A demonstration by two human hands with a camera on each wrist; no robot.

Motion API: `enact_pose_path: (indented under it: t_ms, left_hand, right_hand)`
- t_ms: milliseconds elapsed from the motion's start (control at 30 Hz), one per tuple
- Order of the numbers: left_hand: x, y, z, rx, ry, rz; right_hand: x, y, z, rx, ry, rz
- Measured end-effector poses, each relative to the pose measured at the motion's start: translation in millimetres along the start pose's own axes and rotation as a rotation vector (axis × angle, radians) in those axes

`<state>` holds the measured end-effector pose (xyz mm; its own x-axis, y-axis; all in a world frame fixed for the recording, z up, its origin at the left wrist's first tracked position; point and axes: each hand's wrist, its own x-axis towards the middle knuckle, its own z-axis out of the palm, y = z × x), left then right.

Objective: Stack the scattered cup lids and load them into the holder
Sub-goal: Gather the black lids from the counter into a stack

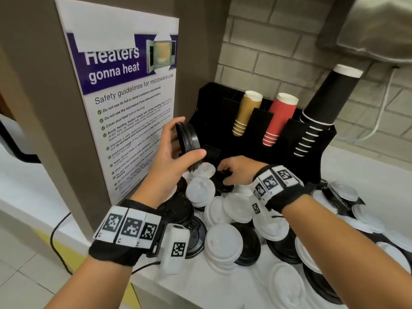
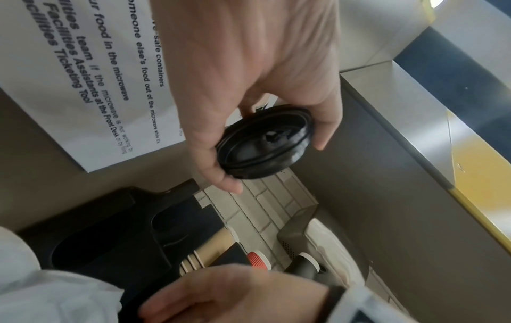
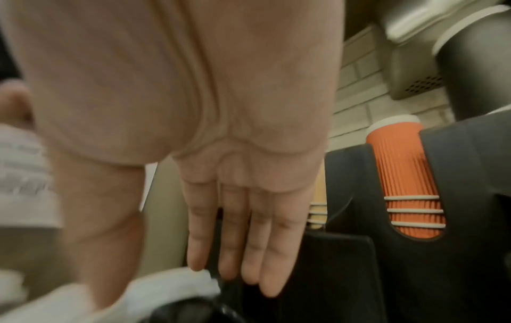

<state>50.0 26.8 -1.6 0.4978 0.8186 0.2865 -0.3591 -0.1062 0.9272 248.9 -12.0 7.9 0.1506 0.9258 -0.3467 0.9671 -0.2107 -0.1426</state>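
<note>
Black lid stack [image 1: 188,143] is sitting on edge in the left hand [image 1: 171,157], curled grip, above the desk [image 1: 367,161] pile. Right hand [image 1: 239,170] is reaching flat-fingered onto a black lid [image 1: 223,184] near the holder [image 1: 211,103]. Best to nest rims squarely before loading.

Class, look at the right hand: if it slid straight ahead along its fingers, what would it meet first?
Probably the black lid under its fingertips; beyond that, the black holder. The right hand hides the contact, so depth is uncertain.
</note>
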Motion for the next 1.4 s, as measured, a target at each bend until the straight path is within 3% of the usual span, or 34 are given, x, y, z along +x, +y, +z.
enact_pose_path:
  t_ms: [100,333,500,667,867,1033,1233,1400]
  left_hand:
    - [-0.8,-0.2,-0.2,-0.093,-0.010,-0.092]
    - [-3.2,0.6,-1.1,-0.115,-0.028,-0.123]
    - [-1.7,-4.7,-0.2,-0.079,-0.037,-0.116]
    - [-1.7,-8.2,1.1,-0.070,-0.035,-0.103]
    - [-0.9,-15.4,0.4,-0.051,0.023,-0.112]
    - [-0.2,-19.7,0.8,-0.040,0.070,-0.149]
    - [0.8,-22.0,13.1,-0.140,0.079,-0.170]
    - [-1.5,-11.2,24.2,-0.197,-0.010,-0.187]
  right_hand:
    - [11.7,-2.3,7.3,-0.079,-0.100,0.034]
    - [19.7,-12.4,7.6,-0.233,-0.014,-0.030]
    - [19.6,-18.2,12.9,-0.370,-0.060,-0.011]
    - [22.0,-13.5,20.2,-0.372,0.020,-0.003]
    - [20.0,-11.4,11.7,-0.274,0.220,-0.025]
    - [-4.0,-9.1,-12.8,-0.044,0.316,-0.030]
    - [-56.2,-31.2,-14.8,0.725,0.508,-0.237]
    - [-77.5,-44.9,9.9,0.898,0.562,-0.301]
